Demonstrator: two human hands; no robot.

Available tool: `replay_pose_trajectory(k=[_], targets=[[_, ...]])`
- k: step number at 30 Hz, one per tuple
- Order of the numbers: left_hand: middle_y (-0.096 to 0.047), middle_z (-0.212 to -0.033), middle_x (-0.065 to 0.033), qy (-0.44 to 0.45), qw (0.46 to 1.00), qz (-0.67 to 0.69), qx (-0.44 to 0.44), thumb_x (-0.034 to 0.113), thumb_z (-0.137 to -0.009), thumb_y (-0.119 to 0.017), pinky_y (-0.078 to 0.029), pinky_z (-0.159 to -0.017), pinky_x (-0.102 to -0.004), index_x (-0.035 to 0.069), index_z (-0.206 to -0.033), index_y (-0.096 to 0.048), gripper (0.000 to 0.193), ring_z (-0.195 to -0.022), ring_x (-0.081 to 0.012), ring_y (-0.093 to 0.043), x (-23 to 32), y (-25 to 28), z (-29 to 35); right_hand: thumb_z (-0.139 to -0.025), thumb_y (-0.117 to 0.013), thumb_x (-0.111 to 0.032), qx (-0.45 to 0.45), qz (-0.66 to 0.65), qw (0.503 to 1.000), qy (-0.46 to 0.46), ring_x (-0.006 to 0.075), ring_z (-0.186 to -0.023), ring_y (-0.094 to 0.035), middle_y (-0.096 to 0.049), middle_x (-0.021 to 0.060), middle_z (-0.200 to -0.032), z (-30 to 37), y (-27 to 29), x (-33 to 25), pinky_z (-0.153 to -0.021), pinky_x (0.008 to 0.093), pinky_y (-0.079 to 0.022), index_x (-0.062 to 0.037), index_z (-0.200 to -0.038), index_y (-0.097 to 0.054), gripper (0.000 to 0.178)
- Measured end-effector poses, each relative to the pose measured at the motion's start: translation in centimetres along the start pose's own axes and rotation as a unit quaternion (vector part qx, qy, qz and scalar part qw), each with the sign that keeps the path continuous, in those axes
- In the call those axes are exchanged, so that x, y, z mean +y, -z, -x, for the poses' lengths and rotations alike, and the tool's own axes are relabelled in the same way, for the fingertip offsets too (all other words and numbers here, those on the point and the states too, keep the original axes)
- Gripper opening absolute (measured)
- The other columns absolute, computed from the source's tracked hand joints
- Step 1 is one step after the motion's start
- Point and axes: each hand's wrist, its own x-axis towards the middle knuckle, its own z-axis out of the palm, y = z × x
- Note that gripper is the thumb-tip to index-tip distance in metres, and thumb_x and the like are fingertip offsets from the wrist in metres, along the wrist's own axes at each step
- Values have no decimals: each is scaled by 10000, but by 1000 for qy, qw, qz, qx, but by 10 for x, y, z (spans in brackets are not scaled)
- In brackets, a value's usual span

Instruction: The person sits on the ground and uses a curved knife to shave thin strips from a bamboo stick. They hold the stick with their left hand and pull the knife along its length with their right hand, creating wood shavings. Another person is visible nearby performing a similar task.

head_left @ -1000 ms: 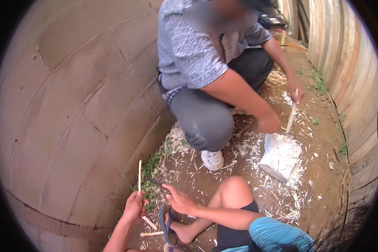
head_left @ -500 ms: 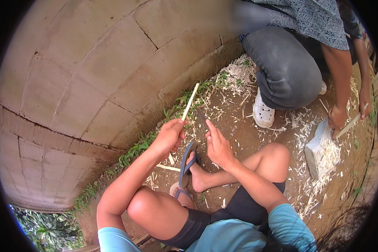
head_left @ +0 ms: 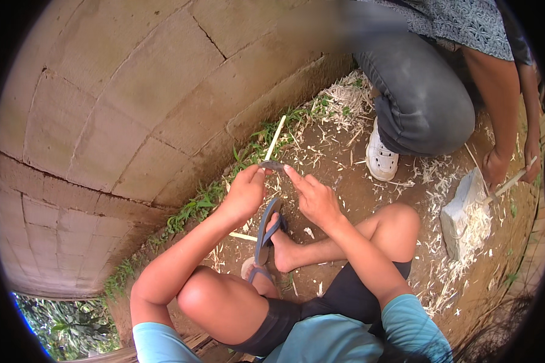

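My left hand is closed round the lower part of a pale, peeled wooden stick, which points up and away toward the block wall. In my right hand is a small knife, its index finger stretched along toward the blade and its handle hidden in the palm. The dark, slightly curved blade lies across the stick just above my left fingers. Both hands are held above my sandalled feet.
Concrete block wall rises on the left, weeds along its foot. Wood shavings litter the dirt. At right, a crouching person in white clogs works a pale stick over a grey stone block piled with shavings.
My right hand has brought the knife left and up, so its blade now crosses the stick near my left fingers; before, it was apart from it. The left hand has shifted slightly.
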Motion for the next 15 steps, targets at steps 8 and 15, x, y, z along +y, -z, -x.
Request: replay_pose_trajectory(k=[8,15], targets=[[-420,-593,36,-73,994,-65,39,196,-990,-402,-290,-443,-243,16,-1066,-564,253,-497,-66,-363,-13,-2,-6,-862,-480,-102,25,-23,999,-18,323,-665,-621,-584,94,-752,-10,-2,4,-596,436,-517,-352,-1374,-442,571],[-471,-625,-5,109,991,55,-56,184,-996,-391,-251,-349,-243,49,-1108,-536,228,-398,-79,-333,-2,22,4,-941,-452,-133,-97,-181,978,-41,377,-951,-638,-605,201,-1173,9,-10,-3,-823,452,-529,-296,-1438,-338,535]])
